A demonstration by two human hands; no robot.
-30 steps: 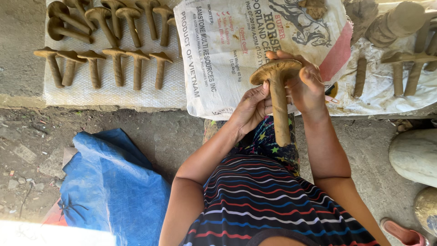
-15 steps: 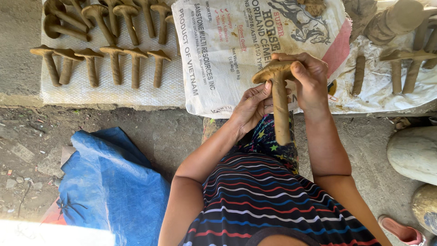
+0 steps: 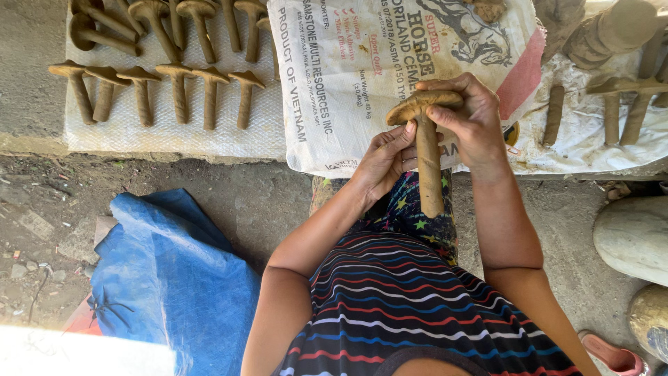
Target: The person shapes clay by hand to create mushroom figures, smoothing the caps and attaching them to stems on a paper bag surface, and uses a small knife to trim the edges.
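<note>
Both hands are on a mushroom-shaped clay piece (image 3: pixel 428 150), right hand (image 3: pixel 473 122) fingers wrapped over its cap, left hand (image 3: pixel 384 159) fingers pinching the stem, above a printed sack (image 3: pixel 334 76).

Single head camera, looking steeply down, close over lap and ground.

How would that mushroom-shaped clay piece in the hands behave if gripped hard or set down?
The clay piece looks damp and freshly shaped, so it probably dents under firm pressure. Its long stem under a wide cap may bend or snap. The right hand and left hand support it at the cap end.
</note>
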